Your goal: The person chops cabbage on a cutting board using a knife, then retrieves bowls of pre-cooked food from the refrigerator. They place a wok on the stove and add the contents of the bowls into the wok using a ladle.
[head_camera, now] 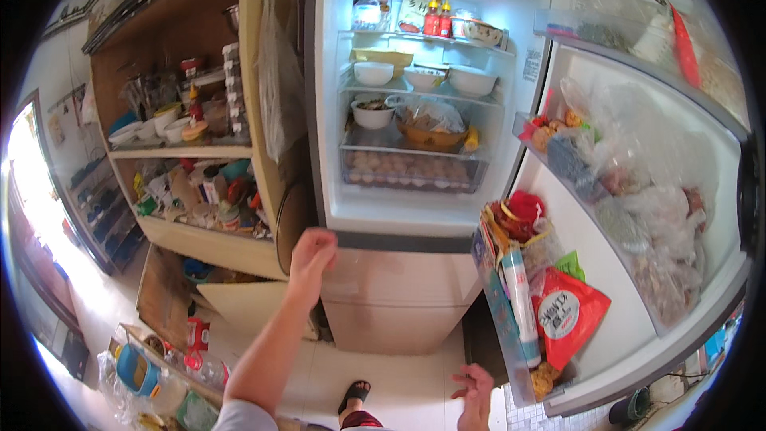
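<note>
Before me stands a refrigerator (401, 209) with its upper door (610, 239) swung out to the right. My left hand (315, 249) is raised near the lower left edge of the lit compartment, fingers curled in a loose fist, nothing visible in it. Low in front of the lower fridge panel (398, 305), my right hand (474, 395) has its fingers apart and holds nothing. Inside, white bowls (374, 73) stand on the shelves, and an orange-brown basin (428, 133) carries a plastic bag. Many eggs (413, 170) fill a clear drawer below.
Door bins hold plastic bags (664, 215), a red packet (568, 317) and a long white box (520, 305). To the left, a wooden cabinet (185, 221) holds bowls and bottles. A blue plastic basket (137, 369) is among clutter at lower left. My sandalled foot (356, 395) is on the tiled floor.
</note>
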A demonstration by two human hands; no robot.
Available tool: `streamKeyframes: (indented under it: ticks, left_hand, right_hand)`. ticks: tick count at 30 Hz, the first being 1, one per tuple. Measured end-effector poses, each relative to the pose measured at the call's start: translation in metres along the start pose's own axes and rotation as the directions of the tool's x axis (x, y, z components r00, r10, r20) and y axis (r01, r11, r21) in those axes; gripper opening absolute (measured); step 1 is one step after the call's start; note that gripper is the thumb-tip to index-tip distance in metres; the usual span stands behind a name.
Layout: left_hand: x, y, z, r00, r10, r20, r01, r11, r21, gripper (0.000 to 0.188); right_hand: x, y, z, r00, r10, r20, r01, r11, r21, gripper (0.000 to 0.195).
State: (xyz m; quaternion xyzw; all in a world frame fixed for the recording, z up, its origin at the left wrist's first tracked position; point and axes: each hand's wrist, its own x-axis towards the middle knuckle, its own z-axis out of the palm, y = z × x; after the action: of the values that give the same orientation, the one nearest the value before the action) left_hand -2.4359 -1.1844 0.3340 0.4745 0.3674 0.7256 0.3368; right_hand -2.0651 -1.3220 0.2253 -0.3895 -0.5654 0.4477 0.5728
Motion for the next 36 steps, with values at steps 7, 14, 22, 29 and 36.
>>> streamKeyframes:
  ticks: [7,14,22,29,36]
  left_hand:
    - [0.277,0.065,0.029,0.937,0.347,0.042,-0.309,0.767,0.562,0.035]
    - [0.391,0.058,0.073,0.890,0.456,-0.029,-0.194,0.435,0.879,0.068]
    - [0.420,0.036,0.072,0.890,0.443,-0.104,-0.095,0.403,0.910,0.075]
    - [0.332,-0.042,0.047,0.831,0.550,-0.080,-0.411,0.705,0.577,0.020]
    - [0.333,-0.092,0.050,0.985,-0.063,-0.158,0.061,0.998,-0.018,0.044]
  right_hand:
    - [0.139,-0.012,0.089,0.997,-0.066,0.047,0.066,0.998,-0.001,0.063]
    - [0.204,-0.005,0.083,0.869,-0.293,-0.398,0.165,0.931,-0.324,0.045]
    - [0.207,-0.004,0.084,0.827,-0.387,-0.407,0.139,0.843,-0.519,0.041]
    - [0.202,0.029,0.070,0.878,-0.335,-0.341,0.156,0.875,-0.459,0.040]
    - [0.205,0.040,0.070,0.887,-0.269,-0.375,0.119,0.918,-0.379,0.043]
